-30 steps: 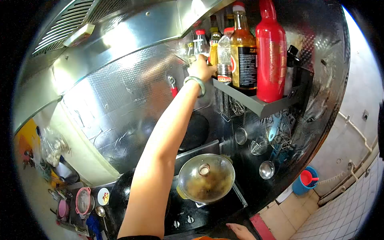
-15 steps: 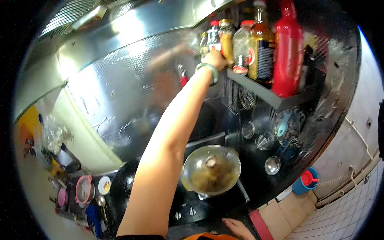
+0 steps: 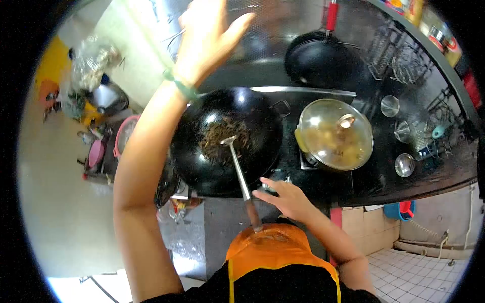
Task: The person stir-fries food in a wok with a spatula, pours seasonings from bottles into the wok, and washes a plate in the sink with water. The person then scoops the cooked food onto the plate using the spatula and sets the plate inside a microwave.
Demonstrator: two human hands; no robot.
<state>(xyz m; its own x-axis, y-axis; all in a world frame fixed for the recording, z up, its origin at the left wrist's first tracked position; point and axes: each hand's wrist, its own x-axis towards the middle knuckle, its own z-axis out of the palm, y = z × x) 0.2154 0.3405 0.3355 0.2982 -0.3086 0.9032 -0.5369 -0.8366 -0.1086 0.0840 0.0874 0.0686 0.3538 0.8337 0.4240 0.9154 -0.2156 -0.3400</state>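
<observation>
My left hand [image 3: 204,43], a green bangle at its wrist, is raised at the top left, thumb and fingers apart, holding nothing visible. Below and right of it sits a black wok [image 3: 265,134] with dark, shredded-looking food [image 3: 217,132]. A metal spatula [image 3: 239,171] rests in the food, its wooden handle reaching over the front rim towards the orange apron [image 3: 275,245]. Just right of the handle, my right hand [image 3: 290,200] hovers with spread fingers, near the stove knobs. A glass-lidded pot [image 3: 336,136] stands right of the wok, yellowish food under its lid.
Behind the pot, a black pan [image 3: 318,63] hangs against the wall. Ladles and strainers [image 3: 390,106] line the right. Bottles [image 3: 437,35] stand on a shelf at the upper right. A pink basin [image 3: 123,136] and a plastic bag [image 3: 96,58] are at the left.
The view has swung down and left, bringing the wok and spatula into sight. My left hand has left the shelf bottles. More of my right hand and forearm shows, beside the spatula handle.
</observation>
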